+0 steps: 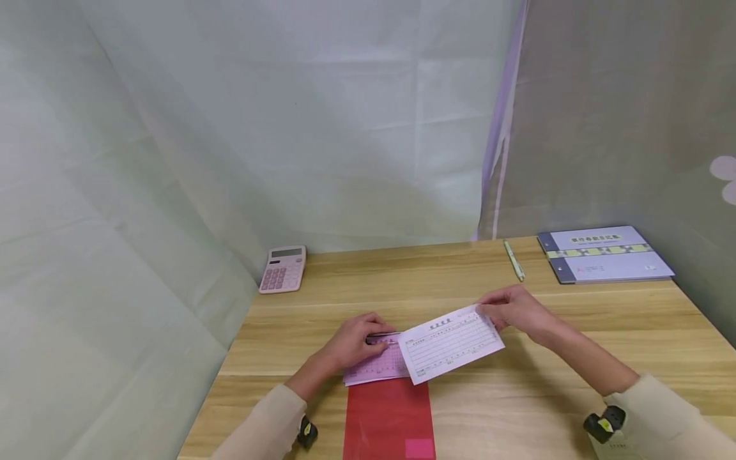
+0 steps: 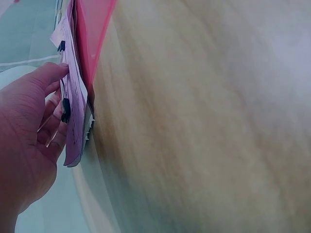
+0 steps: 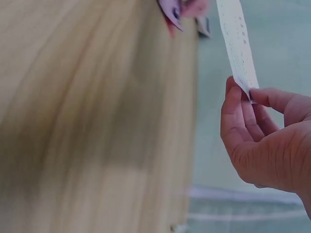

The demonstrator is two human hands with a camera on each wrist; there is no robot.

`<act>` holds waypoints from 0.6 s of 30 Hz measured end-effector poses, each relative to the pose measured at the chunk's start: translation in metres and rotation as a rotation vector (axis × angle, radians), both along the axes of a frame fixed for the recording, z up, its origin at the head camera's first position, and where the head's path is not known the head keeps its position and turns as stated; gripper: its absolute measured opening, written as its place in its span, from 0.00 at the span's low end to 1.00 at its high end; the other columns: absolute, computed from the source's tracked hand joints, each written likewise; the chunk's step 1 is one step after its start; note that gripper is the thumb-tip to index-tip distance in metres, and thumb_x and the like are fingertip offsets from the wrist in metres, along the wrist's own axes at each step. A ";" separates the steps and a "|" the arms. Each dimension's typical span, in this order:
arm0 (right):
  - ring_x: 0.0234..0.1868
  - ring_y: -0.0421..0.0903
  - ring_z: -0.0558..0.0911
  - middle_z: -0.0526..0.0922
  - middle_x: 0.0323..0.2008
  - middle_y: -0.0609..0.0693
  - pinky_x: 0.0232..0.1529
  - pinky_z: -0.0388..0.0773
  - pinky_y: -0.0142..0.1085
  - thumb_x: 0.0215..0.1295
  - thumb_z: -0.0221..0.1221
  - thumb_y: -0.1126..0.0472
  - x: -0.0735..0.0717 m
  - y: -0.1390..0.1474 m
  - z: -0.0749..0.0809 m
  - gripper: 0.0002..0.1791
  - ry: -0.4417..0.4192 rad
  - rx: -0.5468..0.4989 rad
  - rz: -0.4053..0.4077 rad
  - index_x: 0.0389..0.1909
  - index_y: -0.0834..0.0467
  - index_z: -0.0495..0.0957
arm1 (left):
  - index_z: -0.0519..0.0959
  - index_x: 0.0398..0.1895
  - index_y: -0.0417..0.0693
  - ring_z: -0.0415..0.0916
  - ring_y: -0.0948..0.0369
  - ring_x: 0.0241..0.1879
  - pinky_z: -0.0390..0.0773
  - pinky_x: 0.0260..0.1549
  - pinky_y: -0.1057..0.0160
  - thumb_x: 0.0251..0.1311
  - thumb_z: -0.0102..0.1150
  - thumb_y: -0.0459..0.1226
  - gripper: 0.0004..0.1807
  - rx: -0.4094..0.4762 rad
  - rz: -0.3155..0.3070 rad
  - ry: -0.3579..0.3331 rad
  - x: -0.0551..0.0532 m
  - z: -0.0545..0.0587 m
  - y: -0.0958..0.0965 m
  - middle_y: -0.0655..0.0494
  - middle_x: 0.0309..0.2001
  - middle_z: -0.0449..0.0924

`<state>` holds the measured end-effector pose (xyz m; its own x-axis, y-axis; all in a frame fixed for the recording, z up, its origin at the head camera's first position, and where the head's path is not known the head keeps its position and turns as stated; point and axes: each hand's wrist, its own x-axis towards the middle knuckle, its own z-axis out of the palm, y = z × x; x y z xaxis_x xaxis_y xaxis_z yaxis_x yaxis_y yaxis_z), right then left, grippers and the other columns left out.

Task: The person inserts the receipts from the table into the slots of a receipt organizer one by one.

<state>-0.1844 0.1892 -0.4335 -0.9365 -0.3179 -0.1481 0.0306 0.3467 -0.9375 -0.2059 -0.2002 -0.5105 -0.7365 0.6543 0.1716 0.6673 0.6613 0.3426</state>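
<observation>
In the head view, my right hand (image 1: 508, 310) pinches the right corner of a white printed form (image 1: 451, 345) between thumb and fingers. The form is lifted and tilted, its left end overlapping a stack of pink printed slips (image 1: 376, 367). These slips lie on the upper end of a red folder (image 1: 388, 415). At the stack's top edge, my left hand (image 1: 353, 345) holds a clip (image 2: 65, 110) with black ends, its thumb laid over it and its fingers curled behind. The right wrist view shows the white form (image 3: 238, 46) nearly edge-on above the right fingertips.
A pink calculator (image 1: 283, 269) stands at the back left of the wooden table (image 1: 402, 281). At the back right lie a pen (image 1: 514, 260) and a bound account book (image 1: 606, 254). A pale green booklet (image 1: 612, 447) shows partly under the right sleeve. Hanging cloth encloses the table.
</observation>
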 end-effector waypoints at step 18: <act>0.27 0.46 0.85 0.88 0.30 0.55 0.27 0.85 0.40 0.70 0.65 0.71 0.002 -0.062 -0.058 0.05 0.061 0.073 0.028 0.39 0.70 0.88 | 0.88 0.60 0.56 0.79 0.64 0.50 0.79 0.54 0.58 0.70 0.71 0.44 0.17 -0.047 0.032 -0.046 0.001 0.004 0.003 0.63 0.51 0.82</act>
